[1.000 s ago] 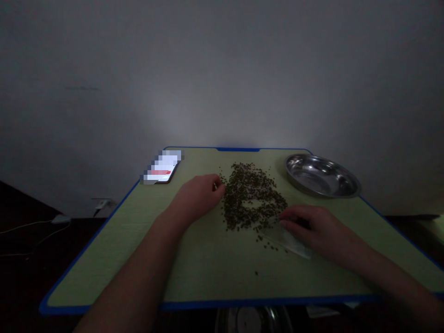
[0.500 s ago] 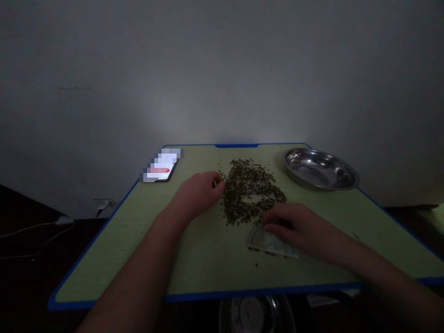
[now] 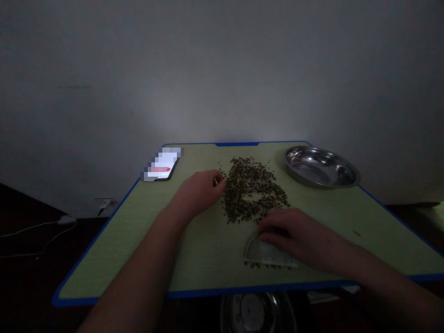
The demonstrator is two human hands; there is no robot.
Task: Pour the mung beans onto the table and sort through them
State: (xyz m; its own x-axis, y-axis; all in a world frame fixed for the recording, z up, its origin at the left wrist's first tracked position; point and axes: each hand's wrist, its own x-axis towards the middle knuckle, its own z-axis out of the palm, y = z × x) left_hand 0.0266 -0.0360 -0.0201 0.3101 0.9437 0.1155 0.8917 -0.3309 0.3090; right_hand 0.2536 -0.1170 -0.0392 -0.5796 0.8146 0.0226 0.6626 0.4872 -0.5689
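A loose heap of small dark greenish-brown grains is spread over the table's middle, with a bare gap in its lower part. At the heap's left edge rests my left hand, fingers curled; what they hold, if anything, is hidden. My right hand pinches a clear semicircular protractor by its curved side, low on the table below the heap. Several grains lie in a row along the protractor's straight edge, on the side nearest me.
A shallow steel basin stands at the table's back right. A lit phone lies at the back left. Below the table's blue front edge is another steel bowl. A thin dark sliver lies right of my right hand.
My right hand has drawn the protractor toward me, away from the heap, and a row of grains has moved with its straight edge. My left hand stays put.
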